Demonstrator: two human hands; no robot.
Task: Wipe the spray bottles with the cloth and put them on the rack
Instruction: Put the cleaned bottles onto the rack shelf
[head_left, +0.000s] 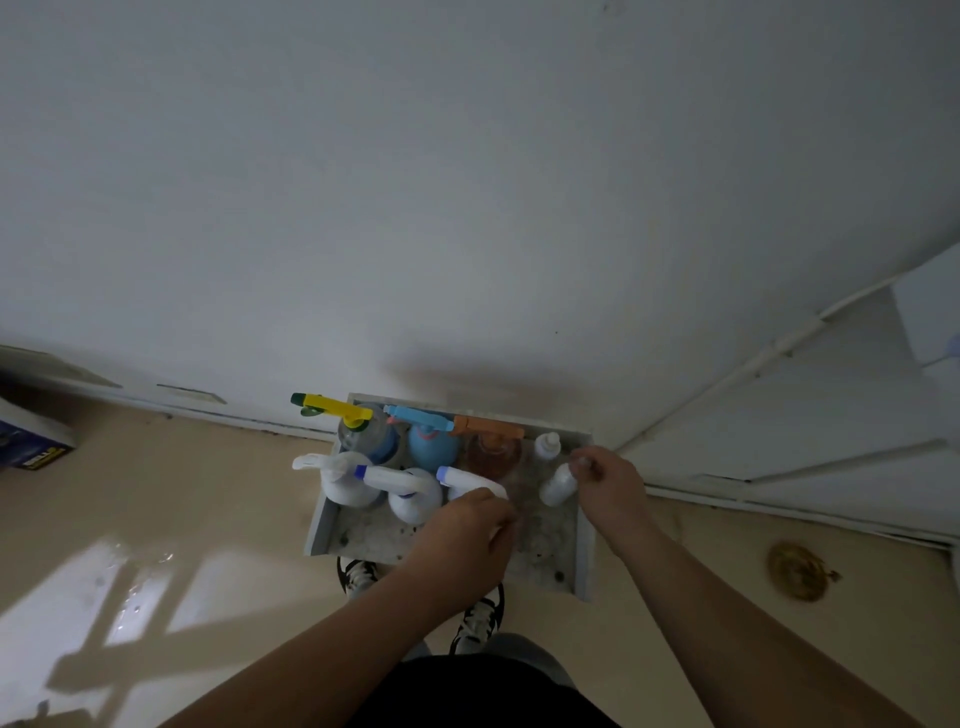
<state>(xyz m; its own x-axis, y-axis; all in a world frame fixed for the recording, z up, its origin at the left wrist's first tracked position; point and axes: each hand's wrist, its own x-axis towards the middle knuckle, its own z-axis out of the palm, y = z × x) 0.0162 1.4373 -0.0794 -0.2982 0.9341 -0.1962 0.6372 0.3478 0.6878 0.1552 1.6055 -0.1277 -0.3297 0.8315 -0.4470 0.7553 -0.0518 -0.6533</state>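
Left fingers (496, 514) grip the white spray bottle (467, 479); right fingers (584, 462) pinch the small bottle (557, 487).

My left hand (467, 527) covered the body of the nearest white spray bottle (465, 479), hiding my hold. The fingers (586, 461) of my right hand (609, 486) blurred at the top of the small white bottle (558, 487) (pinching or touching, unclear). The left edge cut the box (31, 441).

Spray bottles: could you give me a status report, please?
Left hand grips white spray bottle on rack. Right hand pinches small white bottle. Other bottles packed close behind.
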